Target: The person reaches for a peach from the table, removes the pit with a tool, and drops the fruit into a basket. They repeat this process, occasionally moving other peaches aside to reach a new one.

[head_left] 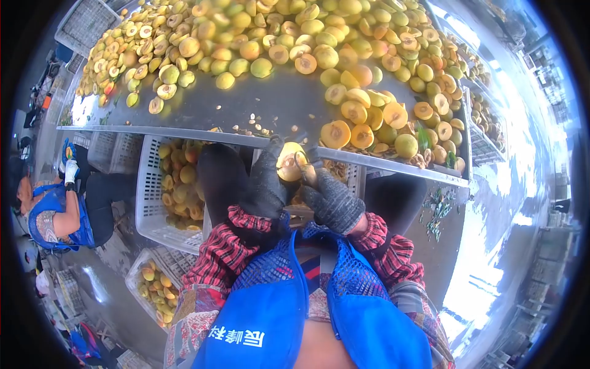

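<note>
Both of my hands wear dark grey knitted gloves and meet at the near edge of the metal table. My left hand [268, 178] is closed around a halved yellow peach [287, 161], its cut face turned up. My right hand [335, 200] grips a small pitting tool [309, 175], whose thin curved metal end touches the cut face. Just past my hands, small pale bits of fruit or pit lie on the metal. The fingertips under the peach half are hidden.
Many halved and whole peaches [326, 56] are heaped on the metal table [203, 114]. Below it stands a white crate [149, 184] of peaches, with another crate [136, 280] behind it. At left sits a co-worker [61, 212] in a blue apron. Leaves [437, 209] litter the wet floor.
</note>
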Demonstrator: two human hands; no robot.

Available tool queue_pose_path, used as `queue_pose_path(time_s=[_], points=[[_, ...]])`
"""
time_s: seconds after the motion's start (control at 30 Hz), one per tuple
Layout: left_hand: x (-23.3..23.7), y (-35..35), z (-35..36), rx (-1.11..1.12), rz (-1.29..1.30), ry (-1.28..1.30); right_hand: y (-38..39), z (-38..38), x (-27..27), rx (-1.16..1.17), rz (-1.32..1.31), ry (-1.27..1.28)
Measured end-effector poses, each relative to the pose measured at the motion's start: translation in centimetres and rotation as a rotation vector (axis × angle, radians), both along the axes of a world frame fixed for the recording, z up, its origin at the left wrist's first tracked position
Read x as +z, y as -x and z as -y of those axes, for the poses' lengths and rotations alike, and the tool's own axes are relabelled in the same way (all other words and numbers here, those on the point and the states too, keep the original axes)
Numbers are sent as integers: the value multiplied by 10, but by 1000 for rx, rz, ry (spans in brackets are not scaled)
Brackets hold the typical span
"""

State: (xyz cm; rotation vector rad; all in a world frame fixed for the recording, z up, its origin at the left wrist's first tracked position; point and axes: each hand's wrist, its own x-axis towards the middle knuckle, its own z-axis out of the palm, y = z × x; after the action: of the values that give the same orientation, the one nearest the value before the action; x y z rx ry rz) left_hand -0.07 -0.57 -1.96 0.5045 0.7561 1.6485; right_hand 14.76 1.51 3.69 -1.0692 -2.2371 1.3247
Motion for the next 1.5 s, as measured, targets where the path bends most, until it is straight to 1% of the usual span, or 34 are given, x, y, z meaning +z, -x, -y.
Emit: queue_pose_path(time_s=[0.03,0.07,0.1,0.17,0.2,0.23,0.27,0.33,0.4,0.47,0.5,0.53,0.57,0.6,0.67,0.7,0.77,0.8,0.83,0.87,0.9,0.93,0.97,1.03,1.07,1.13,1.17,1.27,1.33,1.37,1.4,1.43,1.47,1.5], points=[[37,-2,5,33,-459,-3,0,0,-3,-5,7,42],[56,-4,7,65,-918,-6,1,0,-1,-5,9,43],[45,-4,3,66,-916,-4,3,-1,4,42,12,1],[13,-3,-9,-16,646,244,8,-2,0,89,16,-37],[20,-4,-9,-15,647,246,10,-2,-12,146,-68,-119],[34,-5,-8,-15,578,238,12,-3,-18,202,-152,-200],[42,-6,-7,-15,510,231,12,-2,-21,201,-151,-198],[40,-7,-6,-18,482,247,12,-1,-23,171,16,-213],[44,-8,-6,-21,451,261,14,-3,-26,190,-7,-168],[55,-11,-7,41,388,286,16,-3,-30,209,-29,-122],[41,-10,-5,41,387,289,17,-1,-33,220,25,-136],[14,-7,-2,103,-257,238,17,0,-36,231,79,-150],[0,-3,0,155,-900,168,17,0,-41,231,77,-146],[1,0,2,154,-902,170,17,-2,-46,273,35,-192],[6,6,4,40,-334,312,16,-3,-49,311,-11,-235],[7,10,4,39,-335,314,15,-3,-46,323,14,-257],[8,20,5,224,-1489,-191,13,-4,-37,334,39,-275],[11,23,4,220,-1488,-189,13,-7,-23,325,55,-50],[18,28,0,-14,-1474,-133,13,-9,-17,314,71,172],[21,31,-1,-247,-1448,-78,11,-11,-27,313,69,174],[16,33,2,-251,-1449,-77,10,-12,-47,438,62,0],[7,35,5,-198,-1470,-142,11,-13,-52,562,55,-177],[-1,36,7,-144,-1489,-208,11,-14,-54,559,54,-175],[-10,38,7,-103,-1513,-226,17,-16,-42,602,221,-89],[-14,37,8,-61,-1536,-241,15,-13,-41,600,221,-86],[-20,36,7,-41,-1513,-226,11,-8,-40,397,-178,34],[-21,35,7,-20,-1493,-212,11,-7,-41,397,-179,35],[-8,28,7,-35,-1491,-147,13,-6,-38,403,-189,168],[-6,23,10,15,-1505,-153,14,-8,-25,511,-34,166],[-6,22,12,70,-1521,-158,14,-8,-27,511,-33,166],[-14,22,13,71,-1521,-158,15,-8,-31,379,-29,553],[-25,22,14,23,-1333,47,15,-8,-33,232,-24,934],[-34,22,16,-24,-1135,242,15,-7,-33,232,-23,934],[-22,17,15,-24,-1135,242,15,-5,-32,207,-93,1081]])
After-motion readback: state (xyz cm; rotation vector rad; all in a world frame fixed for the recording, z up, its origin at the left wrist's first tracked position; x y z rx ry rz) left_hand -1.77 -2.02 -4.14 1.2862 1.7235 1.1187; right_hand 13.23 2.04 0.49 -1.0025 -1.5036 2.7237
